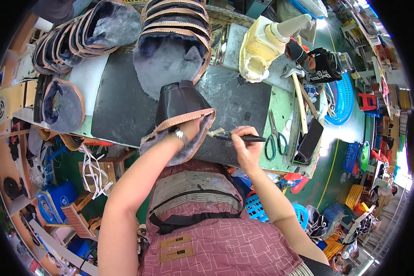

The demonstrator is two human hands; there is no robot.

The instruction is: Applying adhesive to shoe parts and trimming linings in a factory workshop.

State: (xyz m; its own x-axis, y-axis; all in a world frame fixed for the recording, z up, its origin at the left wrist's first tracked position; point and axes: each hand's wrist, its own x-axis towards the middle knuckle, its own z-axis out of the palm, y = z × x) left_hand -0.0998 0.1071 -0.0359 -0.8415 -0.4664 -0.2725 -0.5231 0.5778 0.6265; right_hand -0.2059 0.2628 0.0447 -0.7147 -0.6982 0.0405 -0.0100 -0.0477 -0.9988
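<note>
Near the front edge of the black work mat: fur-lined boot upper, left hand inside it (fingers hidden, grip not determinable). Right hand clenched around black brush, bristles touching upper's rim. Green-handled scissors just right.

The left hand vanishes inside the boot upper, so its fingers go unseen. The brush has its bristle tip blurred against the lining edge. The stacked uppers run off the top edge. Behind the glue pot, the tools are too cluttered to tell apart.
</note>
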